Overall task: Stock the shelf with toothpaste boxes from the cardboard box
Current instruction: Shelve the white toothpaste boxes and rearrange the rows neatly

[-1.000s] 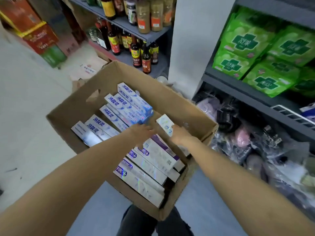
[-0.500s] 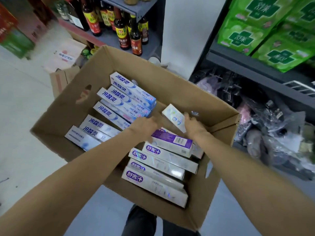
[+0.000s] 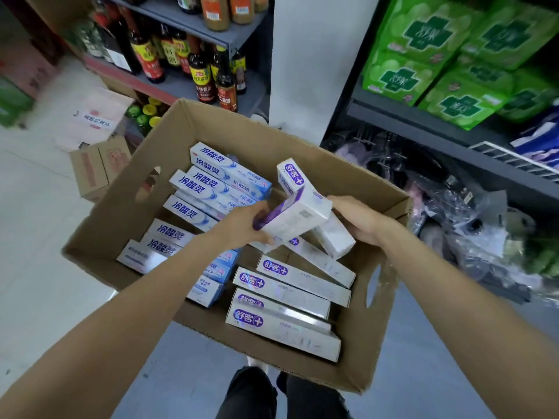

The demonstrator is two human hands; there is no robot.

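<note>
Most toothpaste boxes (image 3: 290, 293) remain in the cardboard box (image 3: 357, 352) at frame centre, none visibly shelved, so stocking looks barely begun; left hand (image 3: 242, 225) grips a purple box (image 3: 292, 217) lifted above the pile, right hand (image 3: 360, 219) holds a white box (image 3: 334, 237).

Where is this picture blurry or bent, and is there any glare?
Head view: the left floor cartons and the green packs smear with motion blur; wide-angle bending curves the shelf edges; soft sheen on the purple toothpaste boxes; the cardboard box stays fairly sharp.
</note>
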